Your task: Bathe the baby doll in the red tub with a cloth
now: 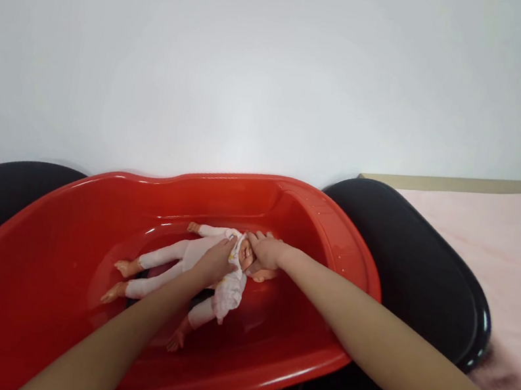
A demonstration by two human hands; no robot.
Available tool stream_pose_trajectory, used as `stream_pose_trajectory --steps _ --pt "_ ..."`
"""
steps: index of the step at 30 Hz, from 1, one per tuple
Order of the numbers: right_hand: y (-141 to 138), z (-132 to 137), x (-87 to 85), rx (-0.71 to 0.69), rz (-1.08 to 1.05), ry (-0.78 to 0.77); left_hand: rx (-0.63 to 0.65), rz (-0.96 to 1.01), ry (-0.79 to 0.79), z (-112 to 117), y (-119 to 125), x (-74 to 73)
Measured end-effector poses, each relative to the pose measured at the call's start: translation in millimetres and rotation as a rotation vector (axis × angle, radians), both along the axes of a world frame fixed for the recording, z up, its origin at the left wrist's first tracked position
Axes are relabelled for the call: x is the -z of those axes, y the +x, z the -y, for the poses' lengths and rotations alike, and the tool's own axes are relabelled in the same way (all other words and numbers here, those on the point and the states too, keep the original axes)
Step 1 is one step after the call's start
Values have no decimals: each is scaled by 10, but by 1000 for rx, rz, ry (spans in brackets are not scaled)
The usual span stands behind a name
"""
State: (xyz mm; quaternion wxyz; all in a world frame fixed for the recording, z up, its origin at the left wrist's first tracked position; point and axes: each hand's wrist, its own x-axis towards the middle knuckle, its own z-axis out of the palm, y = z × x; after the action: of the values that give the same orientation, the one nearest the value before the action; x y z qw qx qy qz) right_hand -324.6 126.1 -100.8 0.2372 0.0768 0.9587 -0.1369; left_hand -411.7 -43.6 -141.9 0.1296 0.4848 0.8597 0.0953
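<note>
A baby doll [201, 253] in a pale pink outfit lies on its back inside a red baby bathtub [46, 252], feet toward the left and head toward the right. My left hand [220, 263] is at its chest, with the fingers closed on the collar of the doll's outfit [230, 291]; part of the grip is hidden. Across the doll's face and head rests my right hand [265, 251], fingers stretched out and somewhat apart, covering most of the face. One doll arm [201, 311] lies toward the near side of the tub.
Black rounded chair-like surfaces [411, 247] flank the tub on both sides. A pink cloth-covered surface [518, 265] lies at the right. Behind everything rises a white wall [241, 72], close to the tub's far rim.
</note>
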Motion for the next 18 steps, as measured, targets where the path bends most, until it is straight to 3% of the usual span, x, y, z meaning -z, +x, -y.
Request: stream_pose_trajectory --steps 6,13,18 --pt "18 26 -46 -9 -1 33 116 -63 -74 -13 -117 77" --pt "-8 -7 8 -23 -9 36 197 -33 -6 -115 -126 227" --pt "0 -6 -35 -31 6 36 209 47 -82 -81 -149 87"
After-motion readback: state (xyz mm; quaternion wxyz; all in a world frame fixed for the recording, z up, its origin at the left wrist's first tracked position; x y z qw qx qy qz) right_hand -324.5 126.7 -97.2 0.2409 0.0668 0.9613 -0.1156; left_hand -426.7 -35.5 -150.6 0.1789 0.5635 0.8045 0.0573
